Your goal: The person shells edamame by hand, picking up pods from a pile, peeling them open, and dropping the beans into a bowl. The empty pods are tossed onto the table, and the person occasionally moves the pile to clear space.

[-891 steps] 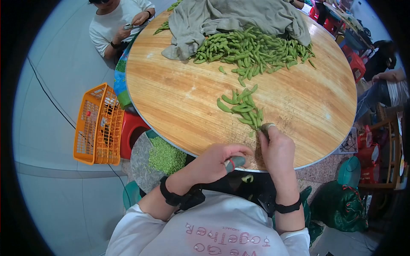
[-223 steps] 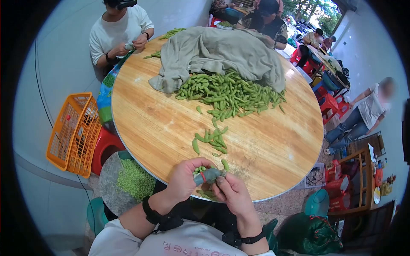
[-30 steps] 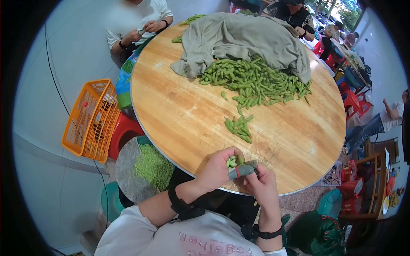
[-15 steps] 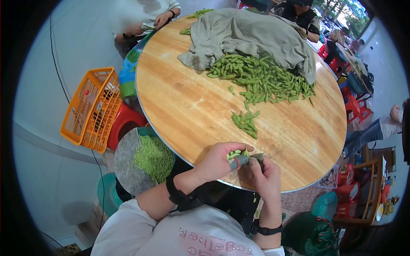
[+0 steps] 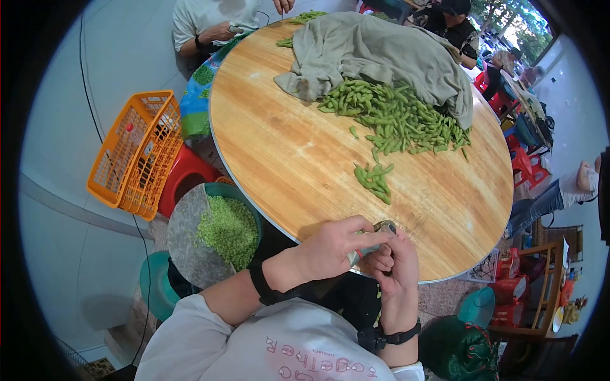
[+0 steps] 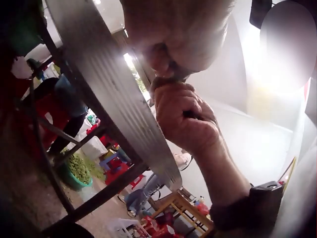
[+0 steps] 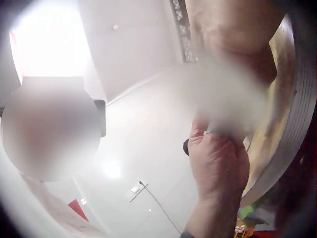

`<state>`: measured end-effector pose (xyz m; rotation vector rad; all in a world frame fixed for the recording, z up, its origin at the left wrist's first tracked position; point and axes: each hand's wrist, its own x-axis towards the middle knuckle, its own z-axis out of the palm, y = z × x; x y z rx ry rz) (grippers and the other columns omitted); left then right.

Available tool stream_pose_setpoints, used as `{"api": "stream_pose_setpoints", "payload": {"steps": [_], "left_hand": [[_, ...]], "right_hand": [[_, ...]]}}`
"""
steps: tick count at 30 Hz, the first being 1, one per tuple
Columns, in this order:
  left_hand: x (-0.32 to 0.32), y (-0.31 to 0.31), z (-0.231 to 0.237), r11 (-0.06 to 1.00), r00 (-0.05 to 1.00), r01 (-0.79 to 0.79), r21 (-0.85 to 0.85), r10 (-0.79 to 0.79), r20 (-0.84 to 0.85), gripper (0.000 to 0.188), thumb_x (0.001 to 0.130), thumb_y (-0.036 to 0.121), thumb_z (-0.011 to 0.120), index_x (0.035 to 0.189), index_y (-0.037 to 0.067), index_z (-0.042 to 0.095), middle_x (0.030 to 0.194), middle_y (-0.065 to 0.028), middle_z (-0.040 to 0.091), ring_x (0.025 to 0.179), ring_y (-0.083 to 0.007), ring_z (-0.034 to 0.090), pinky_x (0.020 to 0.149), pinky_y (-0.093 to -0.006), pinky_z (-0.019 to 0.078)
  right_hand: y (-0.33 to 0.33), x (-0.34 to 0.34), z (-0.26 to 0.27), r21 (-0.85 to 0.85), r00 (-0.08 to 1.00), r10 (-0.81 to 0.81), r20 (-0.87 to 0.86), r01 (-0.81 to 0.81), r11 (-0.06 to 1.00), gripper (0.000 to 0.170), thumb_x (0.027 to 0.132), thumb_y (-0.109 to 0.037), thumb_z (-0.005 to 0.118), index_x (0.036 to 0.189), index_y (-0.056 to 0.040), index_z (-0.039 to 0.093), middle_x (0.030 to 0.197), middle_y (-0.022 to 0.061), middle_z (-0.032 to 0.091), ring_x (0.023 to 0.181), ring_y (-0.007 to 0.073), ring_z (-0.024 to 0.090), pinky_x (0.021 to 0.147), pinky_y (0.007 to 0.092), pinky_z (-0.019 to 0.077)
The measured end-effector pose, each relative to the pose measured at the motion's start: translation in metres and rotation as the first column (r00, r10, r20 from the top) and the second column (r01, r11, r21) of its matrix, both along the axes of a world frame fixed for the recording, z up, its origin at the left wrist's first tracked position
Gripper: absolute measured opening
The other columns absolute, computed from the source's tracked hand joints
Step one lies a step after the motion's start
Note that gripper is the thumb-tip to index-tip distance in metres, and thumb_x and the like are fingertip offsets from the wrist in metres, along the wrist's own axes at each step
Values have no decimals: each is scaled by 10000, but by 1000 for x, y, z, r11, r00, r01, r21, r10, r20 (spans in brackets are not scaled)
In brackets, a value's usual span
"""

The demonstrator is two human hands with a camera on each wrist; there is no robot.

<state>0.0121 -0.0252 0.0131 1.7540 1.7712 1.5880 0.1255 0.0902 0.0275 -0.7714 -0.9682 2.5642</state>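
Both hands meet at the table's near edge in the head view. My left hand (image 5: 321, 251) wears a grey-green thumb cover (image 5: 357, 255) with a red band, and its index finger reaches across the right fingers. A little green of edamame beans shows in its grip; the rest is hidden. My right hand (image 5: 400, 257) has curled fingers against the left, with a dark finger cover (image 5: 384, 227) at the top; I cannot tell what it pinches. In the left wrist view the right hand (image 6: 185, 116) touches the left hand (image 6: 178, 29). Ahead lies a small group of edamame pods (image 5: 373, 181).
A large pod heap (image 5: 406, 120) lies under a grey cloth (image 5: 387, 51) on the round table (image 5: 273, 146). Left of my body is a basin of shelled beans (image 5: 229, 232). An orange crate (image 5: 136, 155) and red stool (image 5: 190, 178) stand left. Other people sit around.
My left index finger now stretches over the right fingers, covering the beans seen in that palm half a second ago. The small pod group has shrunk since the oldest frame.
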Motion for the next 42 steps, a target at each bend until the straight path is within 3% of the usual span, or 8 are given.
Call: {"api": "stream_pose_setpoints", "payload": {"steps": [8,11,14,19,24,28,33,42], "left_hand": [[-20,-14,-9,983,871,-172,-62,182,456,149,808,49,547,956,61,549,847,-18,562,737,-108,562,624,-218,463],[-67,-57,-16,896,640,-442,-36,343,688,199,882,210,432,1005,85,527,826,6,533,663,-60,503,557,-155,405],[-113,-104,-35,675,293,-728,-119,463,837,157,886,87,403,968,38,527,789,-1,532,592,-45,455,464,-156,324],[-176,-226,-170,364,473,-434,-824,870,135,243,869,120,460,1064,-2,539,959,-145,591,848,-216,574,731,-326,455],[-166,-239,-191,-227,354,-755,-615,649,-673,295,833,143,521,1100,23,551,1158,-227,492,1054,-321,486,918,-415,373],[-149,-192,-88,106,129,-991,-76,884,-450,376,725,-64,506,1080,44,570,1112,-136,509,1011,-263,494,877,-371,398],[-60,-72,10,950,606,-163,-265,308,734,325,821,96,432,1105,15,568,901,-42,574,696,-80,519,591,-210,419],[16,23,-7,996,267,85,40,-61,962,154,826,49,591,968,-6,615,856,-25,613,662,-39,517,569,-164,403]], "right_hand": [[1,4,-3,-187,974,21,-228,-64,980,51,868,-81,511,825,-53,509,568,-20,442,392,39,364,359,164,280],[19,21,15,576,716,610,340,-671,467,137,839,-121,572,799,5,606,608,10,541,508,57,442,488,224,368],[14,6,3,820,932,48,359,-339,462,154,836,-136,580,816,15,606,576,-9,523,519,83,439,512,234,388],[37,-33,-9,972,883,-429,191,-230,-42,187,800,-175,617,870,-5,581,629,132,609,549,276,590,535,348,457],[39,-39,-12,828,774,-530,347,-518,-214,205,747,-186,664,830,-28,563,623,184,583,584,358,572,538,398,459],[38,-24,-17,946,845,-479,240,-315,-82,174,743,-121,671,833,-14,568,604,132,589,538,260,576,528,329,454],[3,-10,6,752,978,-144,153,-21,659,101,783,-19,634,858,17,578,710,-15,569,651,39,486,592,194,410],[3,25,10,429,978,173,115,-206,880,168,931,-170,448,873,-25,509,657,-8,510,555,44,420,495,184,337]]}}
